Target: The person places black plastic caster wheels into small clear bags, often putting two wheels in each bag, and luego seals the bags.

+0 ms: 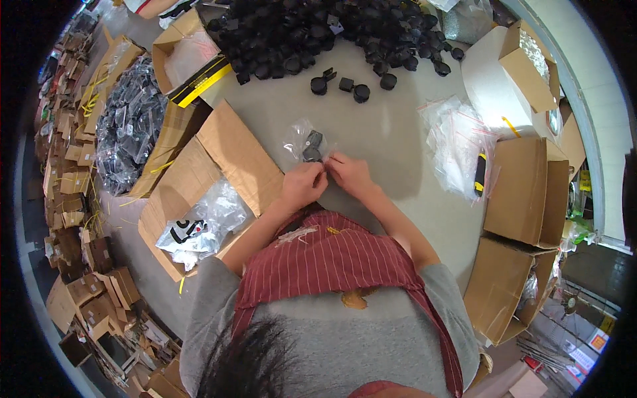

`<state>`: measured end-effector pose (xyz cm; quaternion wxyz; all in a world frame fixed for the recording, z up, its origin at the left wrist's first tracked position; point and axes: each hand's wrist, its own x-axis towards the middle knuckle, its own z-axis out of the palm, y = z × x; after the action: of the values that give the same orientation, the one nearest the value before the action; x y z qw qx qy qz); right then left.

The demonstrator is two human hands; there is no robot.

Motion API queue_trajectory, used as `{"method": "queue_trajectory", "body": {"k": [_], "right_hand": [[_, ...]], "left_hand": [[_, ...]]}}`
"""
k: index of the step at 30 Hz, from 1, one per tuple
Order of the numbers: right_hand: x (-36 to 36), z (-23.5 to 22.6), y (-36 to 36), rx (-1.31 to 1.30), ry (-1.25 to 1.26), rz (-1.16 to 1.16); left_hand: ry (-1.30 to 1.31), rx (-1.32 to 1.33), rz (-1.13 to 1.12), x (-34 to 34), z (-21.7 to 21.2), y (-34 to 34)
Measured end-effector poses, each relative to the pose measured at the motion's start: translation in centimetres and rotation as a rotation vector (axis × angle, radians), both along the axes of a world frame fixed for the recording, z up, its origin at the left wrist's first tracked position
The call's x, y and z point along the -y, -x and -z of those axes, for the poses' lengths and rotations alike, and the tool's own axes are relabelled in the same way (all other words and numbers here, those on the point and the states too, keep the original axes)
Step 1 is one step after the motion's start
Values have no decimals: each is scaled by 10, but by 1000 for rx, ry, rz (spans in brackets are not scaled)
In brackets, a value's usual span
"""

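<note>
A small clear plastic bag lies on the grey table just in front of me, with a small black plastic part inside it. My left hand and my right hand meet at the bag's near edge, fingertips pinched together on it. The black part sits just beyond my fingers, in the bag. At the table's far side spreads a large heap of similar black parts. A few loose ones lie on the near side of that heap.
Flat clear bags lie at the right, with a yellow-and-black cutter on them. Cardboard boxes stand along the right edge. On the left, an open carton holds plastic bags, and another box contains many bagged black parts.
</note>
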<state>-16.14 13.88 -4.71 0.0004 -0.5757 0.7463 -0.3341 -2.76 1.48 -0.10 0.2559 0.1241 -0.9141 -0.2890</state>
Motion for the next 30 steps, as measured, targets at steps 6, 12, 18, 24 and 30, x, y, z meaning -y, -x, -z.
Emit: {"method": "queue_trajectory", "body": {"k": [6,12,18,24,30], "right_hand": [[26,40,-1,82,-9,38],[49,-17,-10,35,-232,140],[25,-27,14,410,188,228],[5,-11,-8,-366,18,102],[-4,-42,2,455,-10,-157]], "left_hand": [[-38,-111,180,-2,-2,6],[-44,-25,95,12,1,-4],[-62,214,-104,56,-12,-7],[-109,152,-262,82,-23,10],[45,111,-169,60,-38,12]]}}
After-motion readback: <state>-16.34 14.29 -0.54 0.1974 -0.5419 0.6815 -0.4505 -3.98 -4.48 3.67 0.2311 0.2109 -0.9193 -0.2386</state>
